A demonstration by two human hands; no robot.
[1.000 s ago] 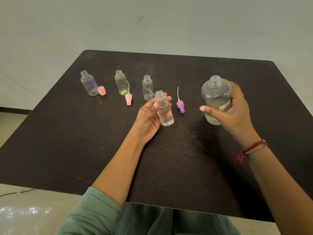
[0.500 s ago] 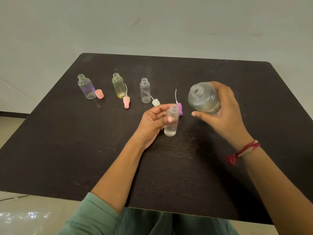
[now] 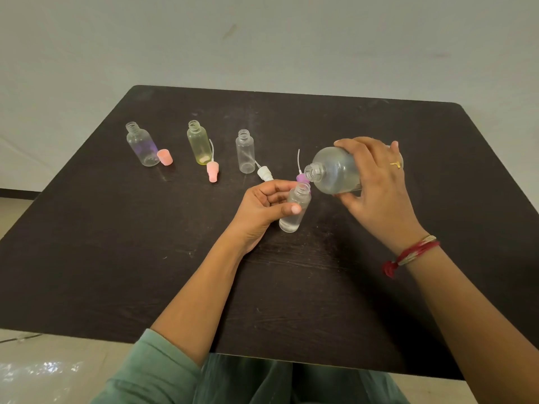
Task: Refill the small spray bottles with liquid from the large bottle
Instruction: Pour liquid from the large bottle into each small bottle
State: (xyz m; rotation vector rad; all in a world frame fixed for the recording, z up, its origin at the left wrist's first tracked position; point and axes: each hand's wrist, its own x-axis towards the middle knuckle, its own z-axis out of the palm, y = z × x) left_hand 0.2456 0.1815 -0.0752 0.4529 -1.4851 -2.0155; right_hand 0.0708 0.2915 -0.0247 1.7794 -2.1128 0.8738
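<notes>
Head view, middle of the counter (image 3: pixel 122 258): my left hand (image 3: pixel 262 212) grips the small bottle (image 3: pixel 294 212), neck tilted toward one o'clock; my right hand (image 3: pixel 376 185) grips the large bottle (image 3: pixel 335 170), lying sideways, mouth facing nine o'clock, just beside that neck.

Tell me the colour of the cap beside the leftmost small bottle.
The cap is pink; head view.
</notes>
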